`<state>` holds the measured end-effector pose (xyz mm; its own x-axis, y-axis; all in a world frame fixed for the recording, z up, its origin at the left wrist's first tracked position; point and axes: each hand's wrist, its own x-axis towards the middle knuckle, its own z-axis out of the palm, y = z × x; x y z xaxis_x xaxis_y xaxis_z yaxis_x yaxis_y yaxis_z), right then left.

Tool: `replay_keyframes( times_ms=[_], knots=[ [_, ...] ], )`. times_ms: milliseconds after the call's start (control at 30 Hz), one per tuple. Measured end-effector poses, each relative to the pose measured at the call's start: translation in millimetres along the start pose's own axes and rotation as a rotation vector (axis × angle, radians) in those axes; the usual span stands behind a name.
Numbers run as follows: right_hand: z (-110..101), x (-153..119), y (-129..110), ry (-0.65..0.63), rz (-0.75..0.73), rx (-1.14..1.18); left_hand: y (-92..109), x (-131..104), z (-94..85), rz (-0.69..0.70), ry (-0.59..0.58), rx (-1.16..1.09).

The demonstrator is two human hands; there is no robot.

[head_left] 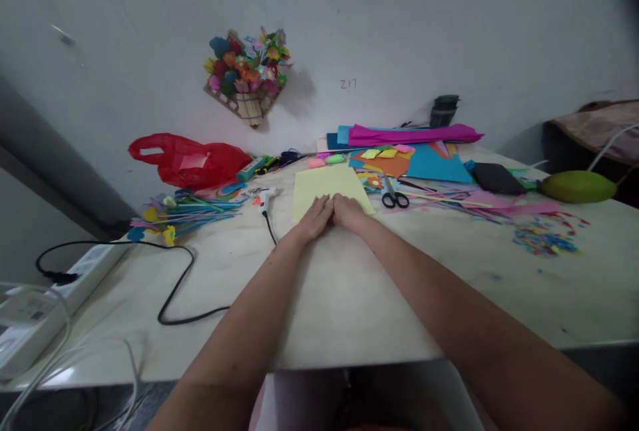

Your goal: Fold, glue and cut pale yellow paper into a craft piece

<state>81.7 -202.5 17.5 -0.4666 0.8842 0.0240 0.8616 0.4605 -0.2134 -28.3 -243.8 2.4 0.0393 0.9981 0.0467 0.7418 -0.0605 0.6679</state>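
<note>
A pale yellow sheet (327, 185) lies flat on the table (349, 298). On its near left edge my left hand (317, 217) rests flat, fingers stretched forward. Touching it at the fingertips, my right hand (348, 211) is closed on the sheet's near edge; what its fingers hold, if anything, is hidden. Black-handled scissors (394, 199) lie right of the sheet. To the left is a white glue gun (266, 198) with a black cord. Small pink and green pieces (335, 159) sit just beyond the sheet's far edge.
Foam flowers on stems (170, 218) and a red plastic bag (194, 161) are at left, near a power strip (84, 278). Coloured sheets (409, 135) are stacked at the back. Right are a black flat object (498, 178), a green rounded object (579, 187) and scattered scraps (546, 238).
</note>
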Motion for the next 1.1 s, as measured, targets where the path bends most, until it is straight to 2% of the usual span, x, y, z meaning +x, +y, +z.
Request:
replay_keyframes(
  times_ms=[67,167,333,500,600,800,1100],
  knots=[
    [-1.1,1.8,7.5,-0.018,-0.03,0.019,1.3,0.4,-0.9,-0.01,-0.033,0.037],
    [-2.4,2.5,20.0,-0.051,-0.16,0.028,0.5,3.0,-0.7,-0.012,-0.068,0.105],
    [-3.9,-1.5,27.6,0.027,-0.284,-0.009,-2.2,6.4,-0.4,-0.02,-0.071,0.196],
    [-1.8,-5.1,18.7,0.027,-0.294,0.002,-3.2,2.3,-5.4,-0.044,-0.088,0.376],
    [0.9,-4.4,14.7,0.024,-0.314,0.02,-8.6,0.1,-6.0,-0.067,-0.06,0.452],
    [-3.4,-5.1,16.5,-0.024,-0.252,0.026,-18.1,-1.7,-3.5,-0.062,-0.05,0.548],
    [-14.7,-9.0,20.8,-0.092,-0.217,-0.025,-15.5,-2.2,-4.1,-0.086,-0.057,0.583]
  ],
)
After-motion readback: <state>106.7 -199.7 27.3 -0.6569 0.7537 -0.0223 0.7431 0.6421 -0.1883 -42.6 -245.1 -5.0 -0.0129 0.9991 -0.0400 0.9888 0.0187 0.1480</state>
